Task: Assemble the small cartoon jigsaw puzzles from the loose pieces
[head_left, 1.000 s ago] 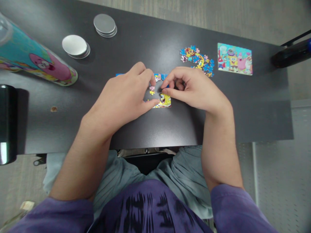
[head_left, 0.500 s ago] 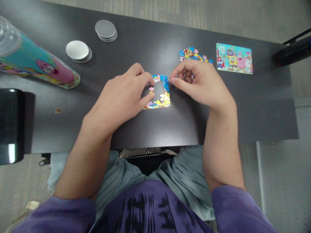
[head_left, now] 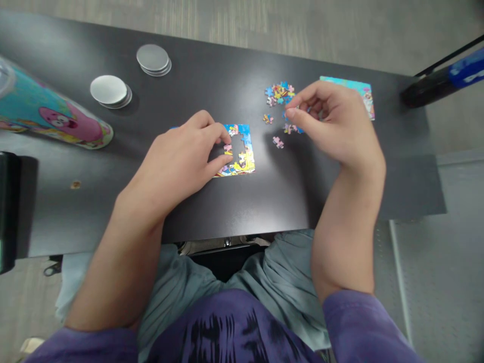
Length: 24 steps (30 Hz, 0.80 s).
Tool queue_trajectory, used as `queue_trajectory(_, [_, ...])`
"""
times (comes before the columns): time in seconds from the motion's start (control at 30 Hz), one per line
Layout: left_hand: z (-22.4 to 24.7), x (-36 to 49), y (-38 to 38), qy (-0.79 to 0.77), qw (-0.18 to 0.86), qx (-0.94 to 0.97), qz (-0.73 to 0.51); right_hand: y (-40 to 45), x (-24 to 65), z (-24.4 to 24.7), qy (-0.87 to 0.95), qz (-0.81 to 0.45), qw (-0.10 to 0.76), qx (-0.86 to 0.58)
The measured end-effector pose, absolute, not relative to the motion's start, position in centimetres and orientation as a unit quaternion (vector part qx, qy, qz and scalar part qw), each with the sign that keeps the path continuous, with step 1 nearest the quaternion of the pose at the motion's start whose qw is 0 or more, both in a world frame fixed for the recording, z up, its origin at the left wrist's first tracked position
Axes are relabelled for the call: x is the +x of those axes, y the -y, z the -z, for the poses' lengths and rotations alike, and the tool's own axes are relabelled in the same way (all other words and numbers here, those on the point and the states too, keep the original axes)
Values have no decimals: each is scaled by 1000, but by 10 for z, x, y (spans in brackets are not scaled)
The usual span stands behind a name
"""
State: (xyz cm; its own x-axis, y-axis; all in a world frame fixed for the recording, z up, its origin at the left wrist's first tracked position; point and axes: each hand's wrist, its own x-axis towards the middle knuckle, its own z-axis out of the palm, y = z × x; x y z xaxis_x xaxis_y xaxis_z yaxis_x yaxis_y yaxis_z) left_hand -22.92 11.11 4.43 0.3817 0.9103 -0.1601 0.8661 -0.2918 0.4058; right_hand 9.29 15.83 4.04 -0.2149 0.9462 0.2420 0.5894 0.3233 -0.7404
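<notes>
A partly assembled jigsaw puzzle (head_left: 247, 164) lies on the dark table, with a gap in its middle where the tabletop shows. My left hand (head_left: 181, 154) rests over its left part, thumb and index fingertips apart and touching it; its other fingers curl out of sight. Just right of the puzzle, my right hand (head_left: 336, 121) hovers by the loose puzzle pieces (head_left: 282, 93), thumb and index finger pinched together. Whatever is between those fingertips is too small to make out. A pink puzzle piece (head_left: 278, 142) and an orange puzzle piece (head_left: 268, 119) lie apart from the pile.
Behind my right hand lies a picture card (head_left: 340, 80), partly covered. Two stacks of round discs, one white (head_left: 109, 89) and one grey (head_left: 153, 58), stand at the back left. A cartoon-printed tube (head_left: 71, 118) and a black object (head_left: 7, 212) are farther left. A dark cylinder (head_left: 427, 93) is at right.
My right hand has moved from the puzzle's right edge rightward to the loose pieces, uncovering more of them. My left hand stays on the puzzle. The whole view has shifted slightly.
</notes>
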Motion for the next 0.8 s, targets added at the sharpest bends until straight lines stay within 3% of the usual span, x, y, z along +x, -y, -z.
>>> queue_trajectory(0.1, [-46, -229, -110, -553, 201, 808, -32, -155, 117, -54, 714, -183, 378, -560])
queue_trajectory(0.3, [-43, -229, -108, -550, 198, 810, -40, -145, 123, -73, 701, -121, 334, -619])
queue_trajectory(0.5, [-44, -230, -108, -556, 197, 807, -27, -171, 120, -37, 719, -162, 254, -626])
queue_trajectory(0.8, [-43, -233, -109, -554, 195, 809, -41, -188, 143, -9, 712, -115, 247, -647])
